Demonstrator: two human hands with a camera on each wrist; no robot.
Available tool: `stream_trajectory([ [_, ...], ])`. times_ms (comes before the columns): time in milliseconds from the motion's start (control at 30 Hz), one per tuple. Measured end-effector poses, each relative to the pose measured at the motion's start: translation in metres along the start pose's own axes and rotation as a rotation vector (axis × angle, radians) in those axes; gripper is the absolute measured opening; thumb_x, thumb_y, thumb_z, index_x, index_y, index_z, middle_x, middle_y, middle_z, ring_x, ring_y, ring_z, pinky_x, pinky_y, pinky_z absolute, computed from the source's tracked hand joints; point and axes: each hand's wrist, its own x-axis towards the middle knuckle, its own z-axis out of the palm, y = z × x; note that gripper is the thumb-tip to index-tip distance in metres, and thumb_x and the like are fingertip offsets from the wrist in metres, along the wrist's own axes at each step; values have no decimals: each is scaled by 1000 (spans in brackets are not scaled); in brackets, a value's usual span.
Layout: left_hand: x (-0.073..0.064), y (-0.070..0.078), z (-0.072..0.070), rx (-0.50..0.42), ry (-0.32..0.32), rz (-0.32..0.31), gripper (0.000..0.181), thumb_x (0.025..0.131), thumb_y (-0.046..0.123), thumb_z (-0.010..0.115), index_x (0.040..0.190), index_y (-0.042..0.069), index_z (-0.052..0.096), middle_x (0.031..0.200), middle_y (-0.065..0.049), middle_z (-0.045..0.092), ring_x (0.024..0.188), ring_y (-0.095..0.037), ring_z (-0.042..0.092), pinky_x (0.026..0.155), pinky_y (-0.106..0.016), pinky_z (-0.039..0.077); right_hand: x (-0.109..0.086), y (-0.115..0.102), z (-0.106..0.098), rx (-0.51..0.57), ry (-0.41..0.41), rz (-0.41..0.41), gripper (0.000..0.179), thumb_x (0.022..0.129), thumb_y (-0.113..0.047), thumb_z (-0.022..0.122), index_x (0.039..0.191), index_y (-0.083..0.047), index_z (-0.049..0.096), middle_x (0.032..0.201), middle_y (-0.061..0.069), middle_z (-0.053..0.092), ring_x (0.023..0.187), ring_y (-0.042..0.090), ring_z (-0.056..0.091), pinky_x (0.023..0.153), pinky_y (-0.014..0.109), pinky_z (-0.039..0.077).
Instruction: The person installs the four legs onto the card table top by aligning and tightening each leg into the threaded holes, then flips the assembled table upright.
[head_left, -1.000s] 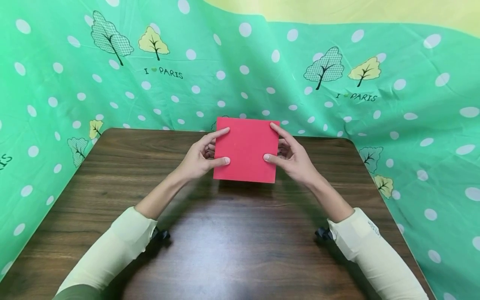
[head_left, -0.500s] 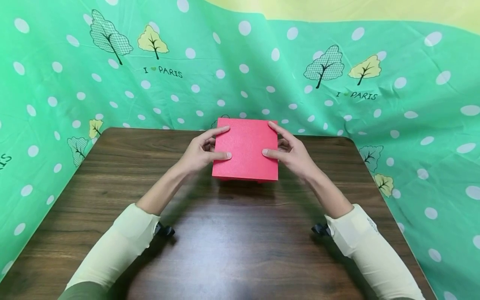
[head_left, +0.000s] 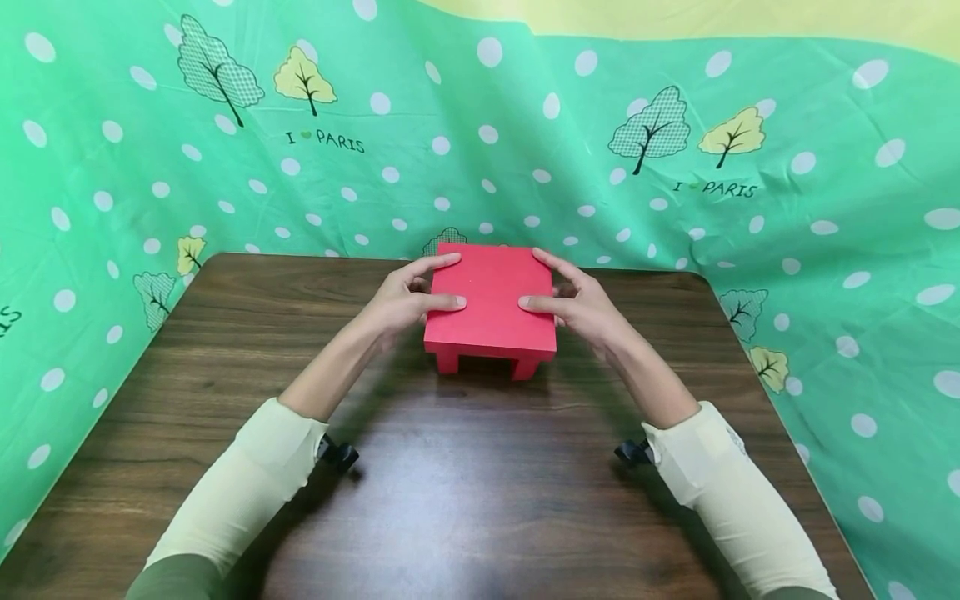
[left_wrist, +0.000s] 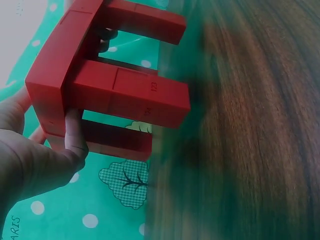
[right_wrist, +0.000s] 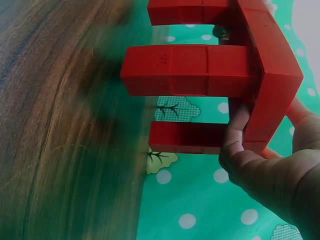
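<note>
A small red toy table with a flat square top and stubby legs is held level between both hands, legs pointing down, over the far half of the wooden table. My left hand grips its left side, thumb and forefinger on the top and other fingers curled under the edge. On the right side, my right hand grips it the same way. In the left wrist view the legs show small embossed numbers, and their ends stand apart from the wooden surface. The right wrist view shows the legs from the other side.
The dark wooden table is glossy and reflects light in front of the hands. A green dotted cloth printed with trees hangs behind it and along both sides. Black wrist devices sit below the sleeves.
The toy table has tipped from its top facing the camera to nearly level, so its front edge and legs now show. Both hands turned with it, keeping their grip, and the forearms moved slightly inward.
</note>
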Motion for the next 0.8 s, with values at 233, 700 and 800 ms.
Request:
stream_trajectory([
  [233, 4, 1, 2, -41, -5, -51, 72, 97, 17, 87, 162, 36, 62, 147, -17, 56, 131, -33, 61, 86, -35, 73, 6, 2, 0, 54, -20, 45, 90, 101, -27, 84, 177, -39, 38, 158, 17, 53, 125, 28, 66, 89, 32, 72],
  [700, 9, -4, 3, -78, 0, -94, 72, 97, 18, 87, 163, 35, 62, 150, -16, 56, 119, -30, 67, 84, -34, 71, 14, 7, 2, 118, -27, 93, 89, 100, -27, 86, 175, -41, 41, 159, 19, 52, 117, 25, 73, 89, 31, 72],
  [800, 10, -6, 4, -77, 7, -94, 72, 97, 17, 88, 162, 34, 62, 147, -17, 57, 108, -28, 70, 81, -33, 71, 15, 8, 2, 123, -30, 92, 87, 101, -26, 86, 175, -41, 42, 161, 19, 52, 112, 23, 75, 89, 31, 72],
])
